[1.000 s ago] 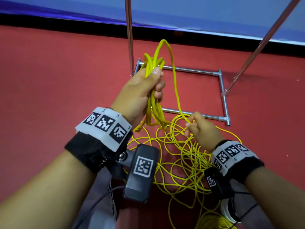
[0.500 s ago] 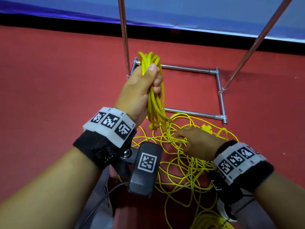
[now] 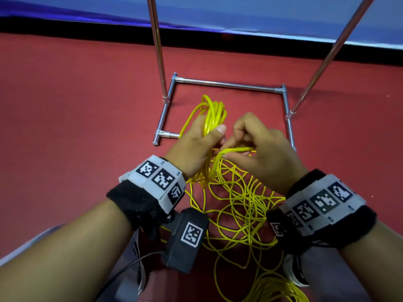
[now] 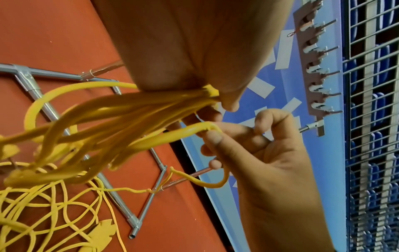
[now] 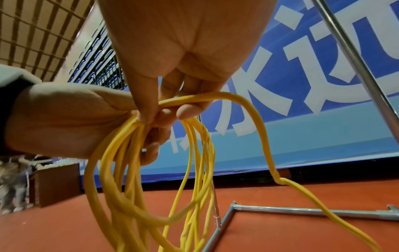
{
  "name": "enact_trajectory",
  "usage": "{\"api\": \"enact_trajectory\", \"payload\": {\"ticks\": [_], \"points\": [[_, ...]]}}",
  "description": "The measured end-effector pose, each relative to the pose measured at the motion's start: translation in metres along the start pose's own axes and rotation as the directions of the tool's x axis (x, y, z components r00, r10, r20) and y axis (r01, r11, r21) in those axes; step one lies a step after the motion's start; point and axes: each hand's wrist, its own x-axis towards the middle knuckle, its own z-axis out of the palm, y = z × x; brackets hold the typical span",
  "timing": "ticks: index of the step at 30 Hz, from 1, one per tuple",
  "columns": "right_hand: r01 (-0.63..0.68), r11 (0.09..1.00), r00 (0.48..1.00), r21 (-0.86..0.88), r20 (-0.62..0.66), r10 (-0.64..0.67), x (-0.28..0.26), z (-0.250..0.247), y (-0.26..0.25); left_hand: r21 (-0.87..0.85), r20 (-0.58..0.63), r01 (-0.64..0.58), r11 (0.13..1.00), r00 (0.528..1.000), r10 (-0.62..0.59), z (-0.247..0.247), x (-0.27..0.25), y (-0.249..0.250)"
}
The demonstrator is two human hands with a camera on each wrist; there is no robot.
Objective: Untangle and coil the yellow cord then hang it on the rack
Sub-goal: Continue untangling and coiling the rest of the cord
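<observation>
**Both hands on the cord above the rack's base**

Here, from the head view, the left hand (image 3: 197,147) grips a bundle of gathered loops of the yellow cord (image 3: 212,114), thumb pressed across the strands, loop ends standing up past the fingers. The right hand (image 3: 259,147) sits just beside it, touching at the fingertips, pinching a single strand between thumb and forefinger. Below the wrists the rest of the cord lies in a loose tangle on the red floor (image 3: 76,116). The rack (image 3: 226,85) shows as a metal base frame with two upright poles; the hands hover over its near side, with bare floor to the left and right of the frame.

In the left wrist view, the strands fan out from under the left thumb, and the right hand's other fingers are curled.

From the right wrist, loops hang down from the left hand's grip, and one strand arcs over the right fingers (image 5: 187,110) towards the floor near the frame's corner.
</observation>
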Motion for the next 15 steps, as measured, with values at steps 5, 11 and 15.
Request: {"api": "enact_trajectory", "payload": {"ticks": [5, 11, 15], "points": [[-0.028, 0.998, 0.975, -0.049, -0.222, 0.017, 0.008, -0.008, 0.003, 0.063, 0.048, 0.046, 0.997, 0.998, -0.049, 0.003, -0.005, 0.003], [-0.186, 0.982, 0.967, -0.028, -0.180, 0.178, 0.006, -0.011, 0.011, -0.109, 0.083, 0.080, 0.991, 0.994, -0.072, -0.004, -0.002, 0.015], [-0.277, 0.961, 0.960, 0.014, -0.030, 0.277, -0.001, -0.018, 0.034, -0.216, 0.058, 0.070, 0.974, 0.997, -0.059, -0.015, 0.002, 0.021]]}}
